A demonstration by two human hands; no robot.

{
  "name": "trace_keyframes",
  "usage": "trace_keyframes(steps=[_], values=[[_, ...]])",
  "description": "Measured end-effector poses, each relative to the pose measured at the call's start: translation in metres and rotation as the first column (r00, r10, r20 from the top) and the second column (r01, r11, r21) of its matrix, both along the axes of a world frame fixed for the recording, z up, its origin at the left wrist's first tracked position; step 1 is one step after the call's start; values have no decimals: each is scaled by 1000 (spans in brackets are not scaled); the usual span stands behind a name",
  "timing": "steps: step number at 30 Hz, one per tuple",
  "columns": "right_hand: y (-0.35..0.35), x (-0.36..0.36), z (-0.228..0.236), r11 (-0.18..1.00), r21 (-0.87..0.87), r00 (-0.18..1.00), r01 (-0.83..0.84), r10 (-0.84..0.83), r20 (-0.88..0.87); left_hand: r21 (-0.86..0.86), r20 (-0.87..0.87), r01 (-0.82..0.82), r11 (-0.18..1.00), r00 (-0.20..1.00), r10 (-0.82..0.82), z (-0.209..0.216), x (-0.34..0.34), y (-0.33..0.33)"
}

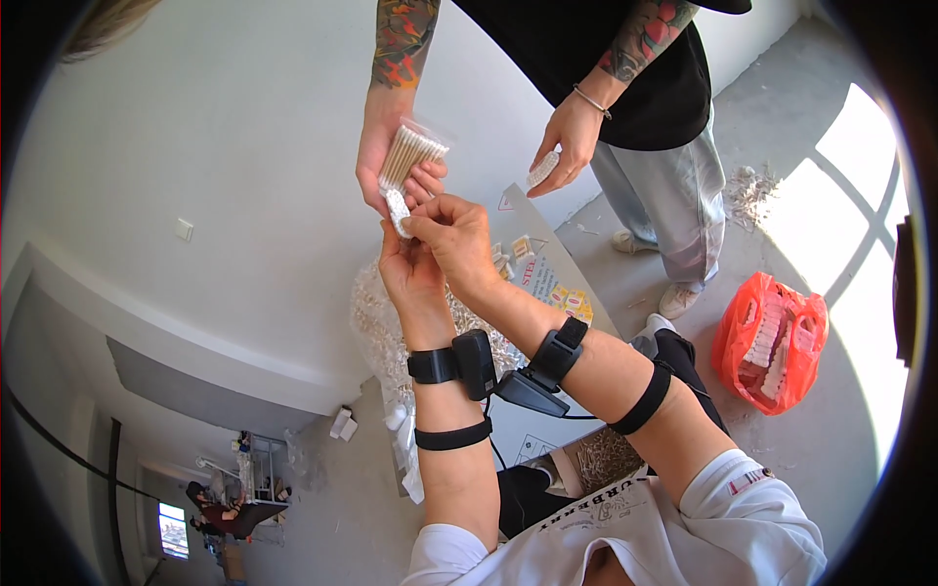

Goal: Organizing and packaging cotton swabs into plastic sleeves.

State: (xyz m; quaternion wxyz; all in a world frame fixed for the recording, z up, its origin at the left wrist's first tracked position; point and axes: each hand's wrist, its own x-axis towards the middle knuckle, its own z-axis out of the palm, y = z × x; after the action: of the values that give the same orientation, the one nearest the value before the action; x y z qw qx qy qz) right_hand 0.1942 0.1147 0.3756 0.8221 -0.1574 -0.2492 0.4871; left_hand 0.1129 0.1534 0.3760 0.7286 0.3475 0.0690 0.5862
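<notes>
A flat bundle of cotton swabs (pixel 412 156) with pale sticks and white tips is in what looks like a clear bag. A co-worker's hand (pixel 375 146) holds it from the far side. My right hand (pixel 457 239) is closed, thumb and fingers pinching the white end nearest me. My left hand (pixel 410 278) is just below it, its fingers closed on the same end; some fingertips are hidden. The co-worker's other hand (pixel 575 137), at the right, holds a white oblong cluster (pixel 543 169) that looks like more swab tips.
Below my hands is a table (pixel 576 239) with a heap of loose swabs (pixel 376 317) in clear plastic and small packs (pixel 572 301). A red plastic bag (pixel 816 337) of white-tipped bundles is on the floor at right. Loose swabs (pixel 750 195) lie scattered behind it.
</notes>
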Motion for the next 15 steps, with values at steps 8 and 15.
trace_keyframes(steps=[8, 15], values=[[-2, -3, 3, 1000, -4, 999, 21, -21, 25, -19, 12, -3, 1000, 1000, 3, -2, -10, 8], [1, -4, 1, 995, 17, 985, 100, -102, 142, -173, 142, 141, 975, 983, -117, 12, 7, 3]])
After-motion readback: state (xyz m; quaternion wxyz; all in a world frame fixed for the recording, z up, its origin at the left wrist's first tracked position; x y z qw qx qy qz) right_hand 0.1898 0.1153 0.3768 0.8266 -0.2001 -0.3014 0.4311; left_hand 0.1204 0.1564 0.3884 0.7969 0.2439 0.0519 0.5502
